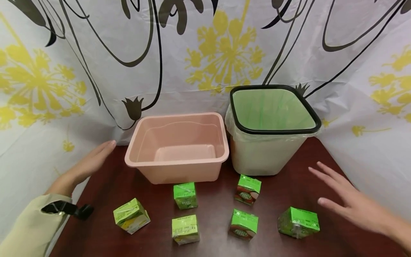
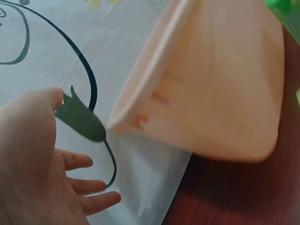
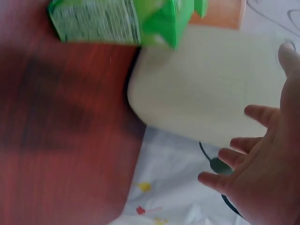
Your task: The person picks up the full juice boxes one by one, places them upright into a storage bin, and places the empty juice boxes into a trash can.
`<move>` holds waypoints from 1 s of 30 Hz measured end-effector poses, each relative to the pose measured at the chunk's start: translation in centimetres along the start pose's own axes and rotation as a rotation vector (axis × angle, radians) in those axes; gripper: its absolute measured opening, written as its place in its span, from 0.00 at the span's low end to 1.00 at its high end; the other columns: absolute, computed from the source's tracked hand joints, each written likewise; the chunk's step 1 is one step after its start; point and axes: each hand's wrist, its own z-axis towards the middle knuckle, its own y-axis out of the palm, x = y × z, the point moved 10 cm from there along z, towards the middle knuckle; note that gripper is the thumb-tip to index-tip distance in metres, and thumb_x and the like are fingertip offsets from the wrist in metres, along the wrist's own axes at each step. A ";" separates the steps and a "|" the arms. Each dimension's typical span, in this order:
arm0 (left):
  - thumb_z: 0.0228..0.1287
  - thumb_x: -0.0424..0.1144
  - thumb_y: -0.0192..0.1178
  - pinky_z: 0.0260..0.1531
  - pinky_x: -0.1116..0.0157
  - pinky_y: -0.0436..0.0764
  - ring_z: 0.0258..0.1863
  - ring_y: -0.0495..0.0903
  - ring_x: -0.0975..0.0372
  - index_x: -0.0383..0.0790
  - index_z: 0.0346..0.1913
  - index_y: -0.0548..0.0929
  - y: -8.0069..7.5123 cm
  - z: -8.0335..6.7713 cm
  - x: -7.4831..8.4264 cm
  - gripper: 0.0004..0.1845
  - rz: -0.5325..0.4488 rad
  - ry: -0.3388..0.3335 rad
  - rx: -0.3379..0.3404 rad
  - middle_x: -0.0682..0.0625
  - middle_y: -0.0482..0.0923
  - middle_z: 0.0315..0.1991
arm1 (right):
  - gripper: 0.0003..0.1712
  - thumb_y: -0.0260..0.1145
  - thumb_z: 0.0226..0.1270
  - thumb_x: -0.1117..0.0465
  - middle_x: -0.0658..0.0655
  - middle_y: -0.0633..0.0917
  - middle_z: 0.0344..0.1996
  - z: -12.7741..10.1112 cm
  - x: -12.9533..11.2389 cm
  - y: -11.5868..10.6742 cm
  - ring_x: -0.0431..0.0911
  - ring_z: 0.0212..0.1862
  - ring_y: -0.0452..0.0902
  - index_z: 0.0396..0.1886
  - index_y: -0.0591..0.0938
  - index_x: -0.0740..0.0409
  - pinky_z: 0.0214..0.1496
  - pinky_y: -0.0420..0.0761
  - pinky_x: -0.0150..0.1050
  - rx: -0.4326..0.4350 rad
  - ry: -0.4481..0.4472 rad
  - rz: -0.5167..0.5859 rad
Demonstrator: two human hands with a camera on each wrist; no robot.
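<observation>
My left grip (image 1: 91, 162), fingers stretched out and holding nothing, hangs by the left end of the pink basin (image 1: 183, 174), whose long axis runs left to right. The yellow-green box (image 1: 131, 216) nearest it sits askew on the worktop (image 1: 212, 246), the front edge of its top slanting away from me toward the right. My right grip (image 1: 356, 203), fingers spread, thumb apart and likewise holding nothing, is to the right of a bright green box (image 1: 298, 222) on the worktop, its top running left to right with the right end slightly nearer me.
</observation>
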 end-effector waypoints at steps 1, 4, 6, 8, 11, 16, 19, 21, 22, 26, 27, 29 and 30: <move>0.82 0.60 0.29 0.67 0.31 0.56 0.73 0.49 0.29 0.22 0.78 0.40 0.2 0.2 0.2 0.44 -0.037 -0.004 -0.011 0.21 0.43 0.76 | 0.51 0.76 0.59 0.67 0.50 0.51 0.81 -0.1 -0.5 0.3 0.28 0.76 0.40 0.80 0.62 0.50 0.64 0.44 0.13 -0.004 -0.013 0.020; 0.81 0.62 0.30 0.64 0.35 0.66 0.73 0.54 0.31 0.25 0.79 0.38 0.8 0.9 0.8 0.45 -0.148 -0.014 -0.035 0.24 0.43 0.77 | 0.54 0.79 0.54 0.68 0.52 0.55 0.80 -0.4 -1.9 1.2 0.31 0.77 0.46 0.79 0.63 0.55 0.64 0.50 0.15 -0.011 -0.064 0.068; 0.80 0.63 0.34 0.60 0.40 0.75 0.73 0.55 0.33 0.28 0.80 0.36 1.1 1.4 1.1 0.46 -0.227 -0.020 -0.051 0.25 0.42 0.78 | 0.56 0.81 0.51 0.68 0.54 0.58 0.79 -0.6 -2.3 2.0 0.32 0.76 0.49 0.79 0.63 0.57 0.64 0.53 0.17 -0.017 -0.085 0.109; 0.80 0.63 0.37 0.56 0.46 0.80 0.74 0.56 0.34 0.30 0.81 0.36 1.3 2.0 1.2 0.47 -0.294 -0.030 -0.061 0.25 0.44 0.77 | 0.58 0.83 0.48 0.66 0.56 0.60 0.78 -0.7 -2.6 2.8 0.33 0.76 0.51 0.78 0.63 0.60 0.64 0.54 0.18 -0.018 -0.116 0.143; 0.80 0.61 0.42 0.51 0.56 0.84 0.74 0.57 0.36 0.32 0.81 0.35 1.7 2.7 0.9 0.47 -0.366 -0.046 -0.090 0.24 0.47 0.77 | 0.59 0.85 0.46 0.64 0.56 0.63 0.76 -1.0 -2.5 4.2 0.33 0.76 0.53 0.78 0.63 0.63 0.64 0.55 0.18 -0.027 -0.143 0.191; 0.81 0.54 0.45 0.49 0.62 0.83 0.67 0.70 0.51 0.33 0.81 0.35 2.3 3.5 -0.1 0.44 -0.415 -0.087 -0.132 0.28 0.55 0.75 | 0.59 0.86 0.46 0.59 0.55 0.69 0.73 -1.3 -2.2 5.9 0.30 0.73 0.58 0.77 0.65 0.61 0.63 0.59 0.18 -0.034 -0.143 0.201; 0.82 0.50 0.47 0.49 0.64 0.83 0.54 0.78 0.67 0.34 0.82 0.38 2.4 3.8 -0.3 0.42 -0.446 -0.087 -0.132 0.36 0.67 0.68 | 0.55 0.85 0.49 0.58 0.51 0.72 0.72 -1.4 -1.8 6.8 0.27 0.70 0.62 0.77 0.67 0.57 0.62 0.64 0.18 -0.055 -0.103 0.211; 0.81 0.46 0.49 0.48 0.65 0.82 0.48 0.79 0.71 0.34 0.82 0.40 2.5 3.9 -0.3 0.40 -0.458 -0.071 -0.135 0.39 0.70 0.64 | 0.53 0.83 0.51 0.59 0.49 0.73 0.71 -1.5 -1.5 7.2 0.27 0.69 0.64 0.76 0.68 0.57 0.61 0.66 0.18 -0.067 -0.087 0.229; 0.81 0.44 0.50 0.48 0.65 0.82 0.47 0.80 0.71 0.34 0.82 0.41 2.6 4.0 -0.3 0.40 -0.458 -0.065 -0.135 0.40 0.70 0.64 | 0.51 0.83 0.52 0.60 0.49 0.73 0.71 -1.6 -1.5 7.5 0.28 0.69 0.65 0.76 0.68 0.58 0.61 0.67 0.19 -0.072 -0.086 0.245; 0.79 0.36 0.53 0.47 0.65 0.83 0.46 0.81 0.67 0.35 0.82 0.44 2.8 4.1 -0.1 0.39 -0.434 -0.055 -0.131 0.30 0.64 0.69 | 0.46 0.81 0.54 0.63 0.46 0.77 0.67 -2.1 -1.1 8.3 0.29 0.63 0.72 0.73 0.72 0.56 0.54 0.72 0.19 -0.053 -0.068 0.291; 0.78 0.35 0.54 0.46 0.66 0.83 0.46 0.81 0.67 0.34 0.82 0.45 2.8 4.2 -0.1 0.39 -0.426 -0.053 -0.128 0.28 0.62 0.71 | 0.45 0.81 0.54 0.64 0.46 0.78 0.66 -2.3 -1.0 8.5 0.30 0.60 0.74 0.72 0.73 0.56 0.51 0.73 0.20 -0.038 -0.066 0.302; 0.78 0.34 0.54 0.45 0.66 0.83 0.45 0.81 0.66 0.33 0.81 0.47 2.7 4.2 0.0 0.38 -0.420 -0.050 -0.120 0.28 0.63 0.71 | 0.43 0.81 0.53 0.67 0.46 0.80 0.64 -2.6 -0.9 8.7 0.31 0.54 0.77 0.70 0.75 0.58 0.45 0.74 0.22 -0.008 -0.064 0.331; 0.78 0.33 0.54 0.45 0.66 0.83 0.44 0.81 0.66 0.33 0.81 0.48 2.7 4.2 0.0 0.38 -0.419 -0.048 -0.116 0.29 0.65 0.69 | 0.42 0.81 0.53 0.68 0.47 0.81 0.63 -2.7 -0.8 8.8 0.32 0.52 0.77 0.69 0.76 0.59 0.44 0.74 0.23 0.005 -0.067 0.344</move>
